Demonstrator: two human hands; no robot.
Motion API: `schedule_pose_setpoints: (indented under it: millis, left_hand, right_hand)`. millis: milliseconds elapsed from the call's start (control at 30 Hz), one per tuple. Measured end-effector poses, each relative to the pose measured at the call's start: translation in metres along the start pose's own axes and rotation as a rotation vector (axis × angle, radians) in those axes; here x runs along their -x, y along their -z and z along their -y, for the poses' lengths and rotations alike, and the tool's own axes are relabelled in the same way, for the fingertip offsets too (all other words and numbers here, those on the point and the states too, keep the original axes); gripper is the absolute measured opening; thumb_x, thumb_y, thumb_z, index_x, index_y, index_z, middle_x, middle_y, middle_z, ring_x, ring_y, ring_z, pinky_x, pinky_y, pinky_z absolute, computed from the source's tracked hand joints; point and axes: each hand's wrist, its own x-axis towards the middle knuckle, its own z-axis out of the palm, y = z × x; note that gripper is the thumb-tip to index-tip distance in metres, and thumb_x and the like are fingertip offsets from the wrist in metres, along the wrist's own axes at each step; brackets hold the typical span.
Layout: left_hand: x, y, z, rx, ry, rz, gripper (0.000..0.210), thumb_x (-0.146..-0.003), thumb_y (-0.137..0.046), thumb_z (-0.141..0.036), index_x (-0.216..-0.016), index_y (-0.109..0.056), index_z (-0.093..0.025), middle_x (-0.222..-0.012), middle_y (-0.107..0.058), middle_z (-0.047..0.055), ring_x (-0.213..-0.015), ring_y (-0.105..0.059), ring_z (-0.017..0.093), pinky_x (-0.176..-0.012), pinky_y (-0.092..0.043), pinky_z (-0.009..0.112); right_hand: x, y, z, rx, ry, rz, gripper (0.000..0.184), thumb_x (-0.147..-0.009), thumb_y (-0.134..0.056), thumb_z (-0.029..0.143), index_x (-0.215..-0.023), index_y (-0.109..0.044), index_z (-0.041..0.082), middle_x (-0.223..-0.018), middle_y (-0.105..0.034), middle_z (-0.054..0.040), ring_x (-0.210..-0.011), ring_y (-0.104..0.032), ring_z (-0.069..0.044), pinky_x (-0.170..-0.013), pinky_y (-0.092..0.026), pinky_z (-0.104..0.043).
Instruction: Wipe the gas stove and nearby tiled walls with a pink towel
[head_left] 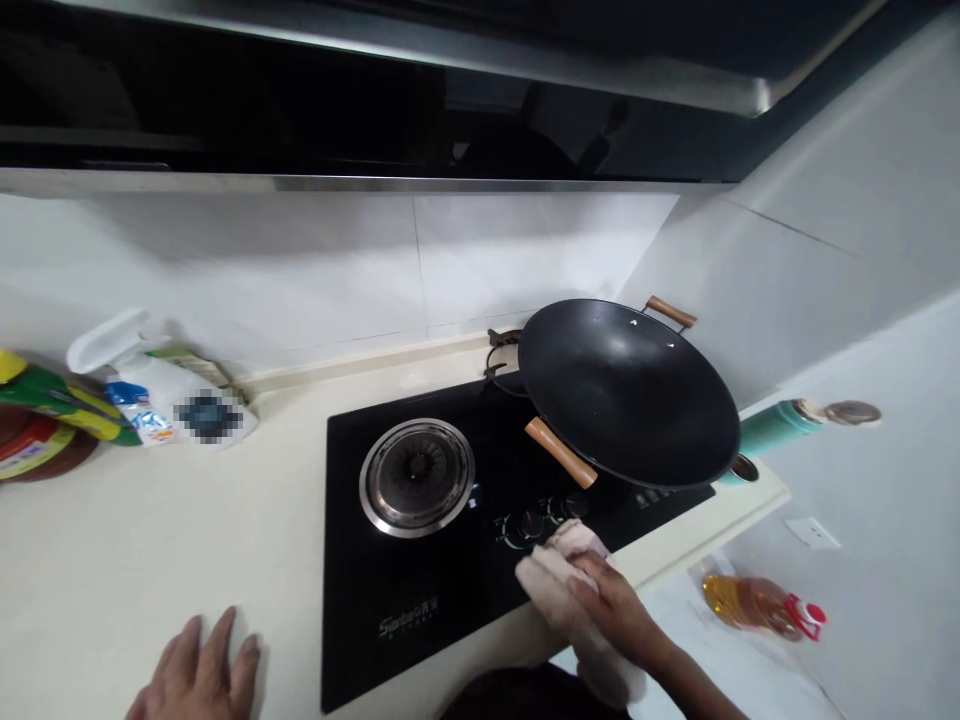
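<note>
My right hand [611,610] is closed around a pale, crumpled cloth [551,585] at the front edge of the black gas stove [450,590]. Part of the cloth hangs down past that edge. Just beyond it are the stove's control knobs [530,525]. On the white countertop [187,535], left of the stove, my left hand [199,670] rests with its fingers spread and nothing in them. The left burner [417,477] is bare, with a metal ring. A black wok [630,390] with wooden handles sits over the right side of the stove.
A pan support [506,360] stands behind the wok. Cleaning bottles, including a white spray bottle [169,395], are at the far left. Green canisters [780,430] stand right of the wok. An oil bottle [761,605] is lower right. The range hood [360,115] overhangs everything.
</note>
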Motion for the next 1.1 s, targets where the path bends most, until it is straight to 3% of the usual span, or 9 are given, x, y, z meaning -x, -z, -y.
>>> schedule_pose_setpoints:
  millis: [133, 267, 400, 500, 633, 767, 900, 1000, 1100]
  left_hand:
    - [0.001, 0.005, -0.005, -0.005, 0.018, 0.017, 0.079, -0.096, -0.012, -0.063, -0.148, -0.050, -0.017, -0.161, -0.039, 0.019, -0.152, -0.032, 0.038, -0.120, -0.027, 0.062]
    - [0.003, 0.007, -0.006, -0.007, 0.024, 0.029, 0.077, -0.097, -0.014, -0.062, -0.150, -0.048, -0.019, -0.162, -0.038, 0.018, -0.153, -0.031, 0.036, -0.122, -0.026, 0.060]
    - [0.003, 0.007, -0.005, -0.003, 0.015, 0.024, 0.074, -0.098, -0.016, -0.060, -0.150, -0.048, -0.019, -0.162, -0.038, 0.018, -0.152, -0.032, 0.037, -0.121, -0.026, 0.061]
    - [0.003, 0.005, -0.003, -0.006, -0.008, 0.003, 0.072, -0.099, -0.016, -0.059, -0.150, -0.048, -0.018, -0.161, -0.039, 0.019, -0.151, -0.034, 0.037, -0.120, -0.028, 0.061]
    - [0.006, 0.003, -0.003, -0.010, -0.020, -0.025, 0.071, -0.100, -0.017, -0.057, -0.149, -0.049, -0.018, -0.161, -0.039, 0.019, -0.151, -0.033, 0.038, -0.120, -0.027, 0.060]
    - [0.008, 0.003, -0.004, -0.015, -0.031, -0.034, 0.071, -0.101, -0.014, -0.055, -0.149, -0.049, -0.017, -0.161, -0.039, 0.019, -0.151, -0.032, 0.036, -0.121, -0.027, 0.059]
    - [0.008, 0.003, -0.003, -0.030, -0.019, -0.035, 0.069, -0.101, -0.015, -0.053, -0.148, -0.050, -0.017, -0.161, -0.038, 0.019, -0.152, -0.031, 0.034, -0.121, -0.027, 0.058]
    - [0.008, 0.002, -0.002, -0.045, -0.013, -0.029, 0.066, -0.101, -0.018, -0.052, -0.148, -0.050, -0.019, -0.161, -0.039, 0.018, -0.151, -0.033, 0.033, -0.120, -0.028, 0.057]
    - [0.009, 0.001, 0.000, -0.066, -0.037, -0.047, 0.064, -0.102, -0.019, -0.050, -0.145, -0.053, -0.017, -0.158, -0.042, 0.018, -0.150, -0.034, 0.033, -0.120, -0.028, 0.055]
  right_hand:
    - [-0.004, 0.024, 0.022, -0.006, -0.028, -0.151, 0.037, -0.101, -0.044, 0.050, -0.110, -0.068, 0.023, -0.107, -0.066, -0.0089, -0.101, -0.066, -0.024, -0.093, -0.056, -0.040]
    - [-0.046, 0.015, 0.058, 0.094, 0.007, -0.347, 0.040, -0.103, -0.043, 0.048, -0.126, -0.065, 0.025, -0.123, -0.060, -0.0103, -0.105, -0.067, -0.023, -0.096, -0.056, -0.039]
    - [-0.072, -0.021, 0.073, 0.373, 0.071, -0.252, 0.037, -0.099, -0.050, 0.036, -0.132, -0.066, 0.028, -0.134, -0.055, -0.0126, -0.109, -0.066, -0.027, -0.094, -0.057, -0.043]
    - [-0.058, -0.043, 0.060, 0.415, 0.141, -0.172, 0.040, -0.096, -0.052, 0.027, -0.133, -0.066, 0.030, -0.128, -0.058, -0.0121, -0.108, -0.066, -0.027, -0.093, -0.058, -0.043]
    - [-0.023, -0.049, 0.041, 0.202, 0.213, -0.052, 0.035, -0.095, -0.052, 0.027, -0.126, -0.068, 0.027, -0.133, -0.057, -0.0119, -0.105, -0.067, -0.025, -0.093, -0.058, -0.041]
    - [-0.021, -0.042, 0.059, -0.115, 0.227, -0.004, 0.026, -0.097, -0.053, 0.032, -0.117, -0.069, 0.026, -0.122, -0.062, -0.0077, -0.115, -0.063, -0.022, -0.102, -0.053, -0.035]
    - [-0.066, -0.032, 0.098, -0.195, 0.175, -0.215, 0.035, -0.101, -0.048, 0.044, -0.121, -0.068, 0.024, -0.117, -0.058, -0.0090, -0.109, -0.063, -0.021, -0.099, -0.054, -0.035]
    - [-0.118, -0.021, 0.114, -0.012, 0.108, -0.340, 0.047, -0.101, -0.042, 0.045, -0.134, -0.063, 0.019, -0.133, -0.053, -0.0154, -0.124, -0.057, -0.027, -0.107, -0.049, -0.041]
    - [-0.163, -0.014, 0.114, 0.311, -0.042, -0.206, 0.059, -0.100, -0.043, 0.043, -0.151, -0.048, 0.014, -0.158, -0.038, -0.0200, -0.148, -0.034, -0.035, -0.117, -0.038, -0.048]
